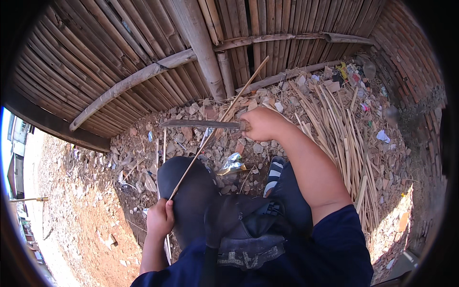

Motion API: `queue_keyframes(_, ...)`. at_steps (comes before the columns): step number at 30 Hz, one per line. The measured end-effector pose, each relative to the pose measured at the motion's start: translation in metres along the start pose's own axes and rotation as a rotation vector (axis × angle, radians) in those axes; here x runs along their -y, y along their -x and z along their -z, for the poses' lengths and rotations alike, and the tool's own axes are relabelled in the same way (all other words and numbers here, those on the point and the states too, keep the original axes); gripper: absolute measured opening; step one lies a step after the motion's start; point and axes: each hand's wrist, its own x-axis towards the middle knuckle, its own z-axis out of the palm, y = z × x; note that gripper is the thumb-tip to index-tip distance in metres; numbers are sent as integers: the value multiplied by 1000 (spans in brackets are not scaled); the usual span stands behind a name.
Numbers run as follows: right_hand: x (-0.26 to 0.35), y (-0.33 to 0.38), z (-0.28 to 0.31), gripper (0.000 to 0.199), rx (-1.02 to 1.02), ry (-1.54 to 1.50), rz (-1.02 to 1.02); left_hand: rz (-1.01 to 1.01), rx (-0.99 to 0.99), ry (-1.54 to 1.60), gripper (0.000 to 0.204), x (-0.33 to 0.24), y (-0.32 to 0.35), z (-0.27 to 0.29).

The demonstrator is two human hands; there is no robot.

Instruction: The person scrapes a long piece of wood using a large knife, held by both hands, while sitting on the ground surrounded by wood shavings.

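A long, thin bamboo strip slants up and away to the right, across my left knee. Its near end is in my left hand, whose fingers are closed around it. My right hand grips the short handle of a machete. The dark blade points left, lying nearly level across the strip at about its middle. Whether the edge touches the strip or only passes over it, I cannot tell. The strip's far end reaches up in front of the bamboo fence.
Many split bamboo strips lie in a pile to the right of my right forearm. Ahead stands a bamboo fence with a thick post. A brick wall bounds the right. A shiny wrapper lies among rubble between my legs.
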Motion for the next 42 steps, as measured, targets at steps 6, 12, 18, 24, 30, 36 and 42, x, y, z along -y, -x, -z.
queue_keyframes(6, -80, -16, -6, 40, -150, -300, -125, -1, -1, 1, 35, -11, -5, 5)
queue_keyframes(12, -39, 2, 5, 39, -213, -58, -138, -3, -1, -59, 34, -6, -3, 0)
queue_keyframes(18, -61, -7, 3, 39, -153, -118, -81, -25, 5, 6, 33, -4, -6, 6)
queue_keyframes(24, -52, -3, 6, 41, -204, -66, -183, -19, 24, -33, 33, -7, -9, 6)
queue_keyframes(30, -69, -4, 7, 41, -128, -238, -194, -21, 8, -19, 33, 2, -2, -2)
queue_keyframes(36, -90, -3, 4, 47, -222, -27, -223, -32, -12, -48, 31, -5, -5, 5)
queue_keyframes(42, -40, 9, 10, 50, -169, 25, -111, -39, 42, 11, 33, 0, -8, 9)
